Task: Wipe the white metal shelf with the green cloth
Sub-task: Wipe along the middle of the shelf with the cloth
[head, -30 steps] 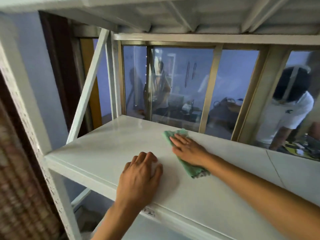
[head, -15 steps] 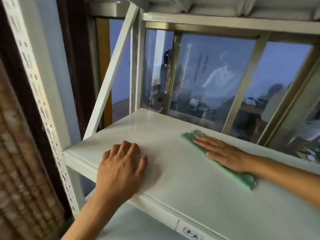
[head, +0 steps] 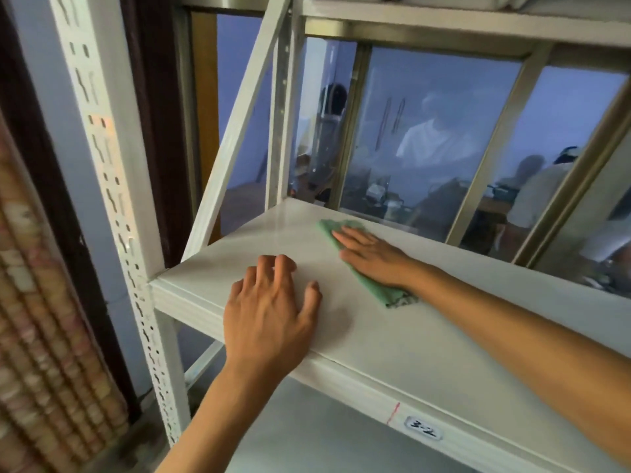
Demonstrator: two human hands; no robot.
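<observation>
The white metal shelf (head: 239, 254) runs across the middle of the view, its front lip carrying a small label. A green cloth (head: 382, 291) lies flat on its rear half, stretched from near the back edge toward the front. My right hand (head: 372, 257) presses flat on the cloth with fingers straight, covering its middle. My left hand (head: 269, 312) rests palm down on the bare shelf near the front left corner, fingers spread, holding nothing.
A perforated white upright post (head: 112, 186) stands at the front left, with a diagonal brace (head: 239, 131) behind it. Another shelf (head: 444, 5) sits close overhead. A glass window with metal frames (head: 491, 145) backs the shelf; people are visible beyond it. A lower shelf (head: 307, 431) lies underneath.
My right hand has slid the cloth toward the back left of the shelf. The camera has moved closer and shifted left. My left hand stays planted near the front edge.
</observation>
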